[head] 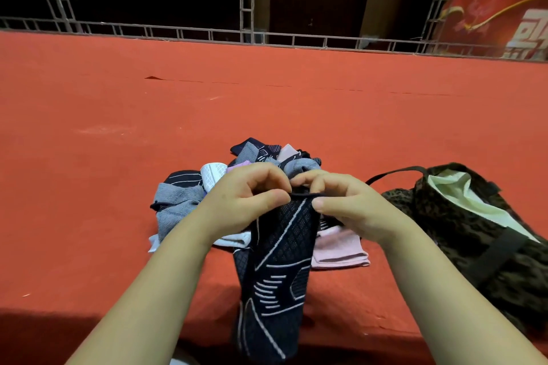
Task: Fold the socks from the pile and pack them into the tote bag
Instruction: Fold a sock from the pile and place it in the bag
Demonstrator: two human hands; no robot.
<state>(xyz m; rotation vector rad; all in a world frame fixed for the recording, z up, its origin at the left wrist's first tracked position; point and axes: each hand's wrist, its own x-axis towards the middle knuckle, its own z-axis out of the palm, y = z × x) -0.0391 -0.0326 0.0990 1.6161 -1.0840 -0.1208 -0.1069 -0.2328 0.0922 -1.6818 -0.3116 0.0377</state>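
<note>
Fingers (pixel 277 197) of my left hand (pixel 240 201) pinch one side of the dark sock (pixel 275 264) at its top edge, and my right hand (pixel 347 201) pinches the other side, so both hands are closed on the same sock. I hold it up by its opening and the rest hangs straight down from my fingers toward me, over the near edge of the red desk (pixel 118 127). I think this sock is very light and very soft. It bends any way it likes and will not keep its shape alone. It looks like thin net cloth with pale lines on it, so it should not slip, and it will not break. I think the top band is the best place to hold it, one hand at each side, just as I do now. The pile of socks (pixel 207 187) lies on the desk just behind the dark sock, with grey, white, pink and dark ones all mixed up. A pink sock (pixel 338 249) lies flat just to the right of the dark sock, touching the pile. The tote bag (pixel 462 231) lies to the right of the dark sock, near my right hand, with its mouth open and a pale lining showing. I cannot see any socks inside the bag from here.
</note>
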